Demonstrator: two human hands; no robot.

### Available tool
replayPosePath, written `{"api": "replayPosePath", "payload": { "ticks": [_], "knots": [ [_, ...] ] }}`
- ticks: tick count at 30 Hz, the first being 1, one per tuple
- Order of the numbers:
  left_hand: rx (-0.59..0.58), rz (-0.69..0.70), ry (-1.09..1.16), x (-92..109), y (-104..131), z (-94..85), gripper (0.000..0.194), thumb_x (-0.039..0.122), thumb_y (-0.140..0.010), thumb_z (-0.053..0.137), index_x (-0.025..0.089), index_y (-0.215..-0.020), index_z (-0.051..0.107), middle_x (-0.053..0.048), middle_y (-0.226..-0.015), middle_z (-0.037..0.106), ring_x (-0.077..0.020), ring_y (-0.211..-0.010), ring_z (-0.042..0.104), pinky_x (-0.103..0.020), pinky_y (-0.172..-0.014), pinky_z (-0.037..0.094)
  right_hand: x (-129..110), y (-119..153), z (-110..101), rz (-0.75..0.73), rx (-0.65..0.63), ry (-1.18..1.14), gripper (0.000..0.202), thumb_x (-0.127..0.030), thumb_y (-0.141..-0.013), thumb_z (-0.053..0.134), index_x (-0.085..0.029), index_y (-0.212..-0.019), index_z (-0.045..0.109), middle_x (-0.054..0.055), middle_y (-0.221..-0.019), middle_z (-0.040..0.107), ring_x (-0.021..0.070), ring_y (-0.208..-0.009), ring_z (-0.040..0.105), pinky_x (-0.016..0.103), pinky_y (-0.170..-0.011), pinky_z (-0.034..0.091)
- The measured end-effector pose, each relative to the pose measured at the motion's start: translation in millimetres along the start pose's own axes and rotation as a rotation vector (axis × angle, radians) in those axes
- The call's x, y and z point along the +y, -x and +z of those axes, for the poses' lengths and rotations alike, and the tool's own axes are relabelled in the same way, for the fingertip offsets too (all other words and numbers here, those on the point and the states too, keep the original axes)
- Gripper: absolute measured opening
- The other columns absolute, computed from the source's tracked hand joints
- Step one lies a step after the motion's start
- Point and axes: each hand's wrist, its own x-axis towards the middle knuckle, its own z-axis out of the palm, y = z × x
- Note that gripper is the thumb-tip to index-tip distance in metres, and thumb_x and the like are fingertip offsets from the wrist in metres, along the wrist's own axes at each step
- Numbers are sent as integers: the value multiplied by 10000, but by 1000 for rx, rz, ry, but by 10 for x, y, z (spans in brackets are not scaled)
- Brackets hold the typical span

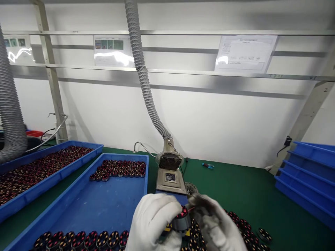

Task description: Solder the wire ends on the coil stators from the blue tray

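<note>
My left hand [156, 220], in a white glove, grips a small round part [182, 219] with a dark grey side and red spots on its top. My right hand [218, 223], also gloved in white, is close by on the right with curled fingers. Its fingertips are dark and smeared by motion; a thin red strand [192, 209] shows between them and the part. Whatever they pinch cannot be made out. Behind both hands stands a metal box-shaped device [172, 181] with a dark grille. Several similar round parts [195, 232] lie under and between the hands.
A blue tray [110, 195] at left holds rows of round parts; a fuller blue tray [49, 177] lies beyond it. Loose parts [246, 228] spread right of my hands. Pliers [208, 166] lie on the green table [235, 184]. Stacked blue trays [306, 177] stand right; a hose [146, 83] hangs above the device.
</note>
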Motion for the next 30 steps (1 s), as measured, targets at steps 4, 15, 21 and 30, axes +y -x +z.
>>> {"api": "replayPosePath", "payload": {
  "ticks": [4,15,21,30],
  "knots": [
    [34,16,-98,46,-89,-17,219,324,-941,405,163,-975,550,-70,-854,685,-188,-807,637,-321,-699,515,159,19,257,210,-99,-65,311,-359,-592,782,-224,-867,726,106,-897,713,286,-902,645,417,-861,476],
    [-83,-271,342,-2,-30,-108,191,266,-934,408,218,-917,592,-28,-906,680,-167,-885,627,-301,-904,451,240,2,268,348,-120,-265,309,-268,-589,812,-231,-882,719,79,-869,718,231,-818,666,395,-793,509],
    [83,-644,577,-36,1,-165,149,289,-844,536,207,-880,655,-51,-949,691,-204,-949,632,-261,-813,517,215,27,269,429,-192,-294,329,-316,-641,775,-215,-944,696,83,-878,711,207,-711,671,367,-697,527],
    [81,-492,518,30,-26,-114,198,99,-779,511,199,-758,681,-26,-793,695,-184,-870,635,-268,-799,511,190,22,321,442,-160,-321,308,-282,-567,825,-197,-843,720,59,-818,714,184,-722,660,314,-691,535]
  ]
}}
